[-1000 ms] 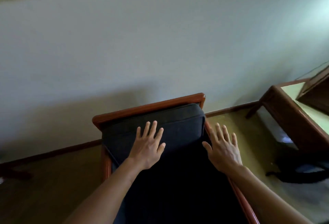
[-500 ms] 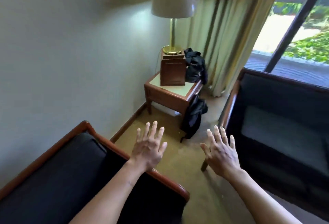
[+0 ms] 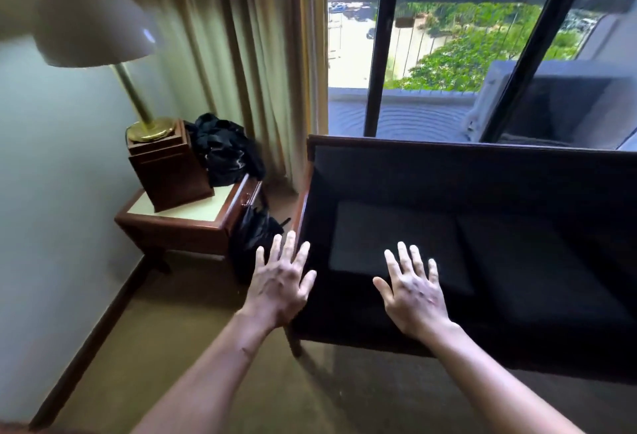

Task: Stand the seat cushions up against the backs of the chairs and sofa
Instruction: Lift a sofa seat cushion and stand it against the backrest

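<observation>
A dark sofa (image 3: 482, 175) with a wooden frame stands in front of the window. Its left seat cushion (image 3: 389, 233) lies flat on the seat, and a second seat cushion (image 3: 537, 275) lies flat to its right. My left hand (image 3: 281, 282) hovers with fingers spread over the sofa's left arm and front corner. My right hand (image 3: 413, 290) is spread above the front edge of the left cushion. Neither hand holds anything.
A wooden side table (image 3: 186, 223) stands left of the sofa, with a brass lamp (image 3: 96, 30) on a wooden box (image 3: 169, 164) and dark clothing (image 3: 224, 147) on it. A black bag (image 3: 251, 233) hangs between table and sofa. Curtains (image 3: 248, 54) and the window (image 3: 448, 37) lie behind.
The view has swung right, from the chair by the wall past the side table to the sofa. Both hands left the chair's cushion and now hover over the sofa's left end.
</observation>
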A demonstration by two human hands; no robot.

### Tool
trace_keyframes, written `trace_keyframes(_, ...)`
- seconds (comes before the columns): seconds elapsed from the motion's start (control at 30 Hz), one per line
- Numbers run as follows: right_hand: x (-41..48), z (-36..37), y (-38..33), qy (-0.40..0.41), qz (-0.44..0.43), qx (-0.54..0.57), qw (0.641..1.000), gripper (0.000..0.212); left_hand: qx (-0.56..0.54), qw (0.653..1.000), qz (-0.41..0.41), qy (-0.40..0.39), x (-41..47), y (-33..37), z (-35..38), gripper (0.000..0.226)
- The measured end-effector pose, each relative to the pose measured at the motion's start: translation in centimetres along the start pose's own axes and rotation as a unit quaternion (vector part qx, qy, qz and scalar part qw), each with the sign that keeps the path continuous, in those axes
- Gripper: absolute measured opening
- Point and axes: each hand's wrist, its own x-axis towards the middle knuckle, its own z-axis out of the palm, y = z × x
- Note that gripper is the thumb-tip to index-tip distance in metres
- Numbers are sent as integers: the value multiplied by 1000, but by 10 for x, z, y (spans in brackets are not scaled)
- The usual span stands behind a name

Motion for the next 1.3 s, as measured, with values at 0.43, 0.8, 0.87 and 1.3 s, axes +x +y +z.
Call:
trace_keyframes(0.43,150,44,146,-44,76,13,996,68,-25,997,-11,-74,212,73,74,70)
trace_keyframes(0.8,246,144,230,-154,212,32,964,63,-212,941,-166,-204,359,67,190,71)
trace_keyframes(0.87,256,167,251,-175,227,28,958,63,-229,927,-201,-218,374,65,220,75)
trace_keyframes(1.3,273,293,349,-135,421,169,881,102,-241,879,-383,-148,399,44,351,124)
